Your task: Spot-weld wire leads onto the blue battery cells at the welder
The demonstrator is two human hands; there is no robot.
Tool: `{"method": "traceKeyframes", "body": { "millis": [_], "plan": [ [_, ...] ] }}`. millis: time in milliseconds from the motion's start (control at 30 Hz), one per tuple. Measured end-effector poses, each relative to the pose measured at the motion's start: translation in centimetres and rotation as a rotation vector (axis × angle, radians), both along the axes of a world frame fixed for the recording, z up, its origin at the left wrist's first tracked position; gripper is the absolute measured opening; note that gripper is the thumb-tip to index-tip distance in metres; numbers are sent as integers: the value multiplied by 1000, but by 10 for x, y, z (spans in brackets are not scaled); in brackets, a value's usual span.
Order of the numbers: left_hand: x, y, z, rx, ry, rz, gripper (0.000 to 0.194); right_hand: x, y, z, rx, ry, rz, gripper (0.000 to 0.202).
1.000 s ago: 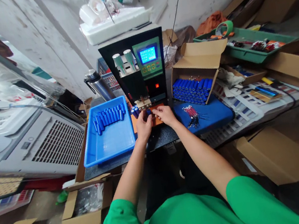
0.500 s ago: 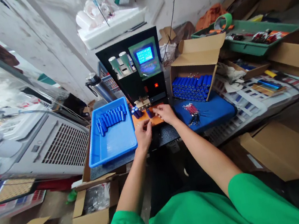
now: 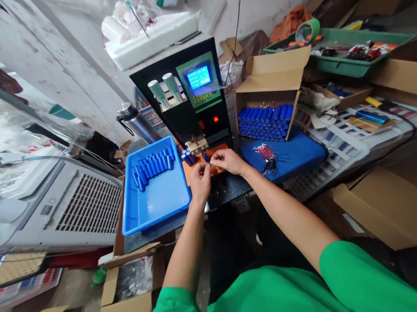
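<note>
Both the left hand [image 3: 200, 179] and the right hand [image 3: 228, 161] are held at the near side of an orange board [image 3: 188, 176], with their fingertips almost meeting. On the left hand the fingers are curled and the thumb is brought up toward the forefinger; on the right hand the thumb and forefinger are drawn together and the other fingers are bent. Whether anything is pinched in either hand cannot be told, as the space between the fingertips is too small to be made out. Just beyond them a single blue cylinder [image 3: 205, 158] is stood upright on the board, near the metal tips [image 3: 197, 143] of a black machine [image 3: 189, 119]; whether it is touched by a finger cannot be told. Just to its left, a small cluster of cylinders [image 3: 188, 157] is grouped on the same board. A lit screen [image 3: 199, 77] is set in the machine's front, and a white foam slab [image 3: 153, 42] is carried on its top. Farther left on the table [image 3: 237, 185], a row of cylinders [image 3: 153, 165] is held in the far part of a light blue tray [image 3: 157, 206]. To the right, stacked cylinders [image 3: 266, 123] are packed in a cardboard box [image 3: 272, 73], and nearer, a bundle of wires [image 3: 266, 156] is laid on a blue pad [image 3: 299, 155].
</note>
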State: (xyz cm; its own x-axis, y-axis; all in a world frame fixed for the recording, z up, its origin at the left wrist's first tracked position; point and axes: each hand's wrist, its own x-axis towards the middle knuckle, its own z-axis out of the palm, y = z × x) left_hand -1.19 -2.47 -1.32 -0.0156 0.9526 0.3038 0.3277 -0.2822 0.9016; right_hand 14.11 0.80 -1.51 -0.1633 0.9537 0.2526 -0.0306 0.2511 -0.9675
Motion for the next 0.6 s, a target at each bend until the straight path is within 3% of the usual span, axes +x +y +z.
{"method": "traceKeyframes", "body": {
  "millis": [200, 367, 467, 600],
  "plan": [
    [-8, -8, -5, 241, 245, 98, 14, 0, 1, -2, -151, 130, -46, 26],
    [-12, 0, -11, 270, 425, -64, 41, 0, 0, 3, -228, 234, -66, 25],
    [-12, 7, -13, 249, 431, -97, 48, -1, -1, 6, -237, 259, -80, 25],
    [-11, 9, -20, 219, 309, -44, 44, -1, -1, 7, -243, 259, -90, 27]
  ]
}}
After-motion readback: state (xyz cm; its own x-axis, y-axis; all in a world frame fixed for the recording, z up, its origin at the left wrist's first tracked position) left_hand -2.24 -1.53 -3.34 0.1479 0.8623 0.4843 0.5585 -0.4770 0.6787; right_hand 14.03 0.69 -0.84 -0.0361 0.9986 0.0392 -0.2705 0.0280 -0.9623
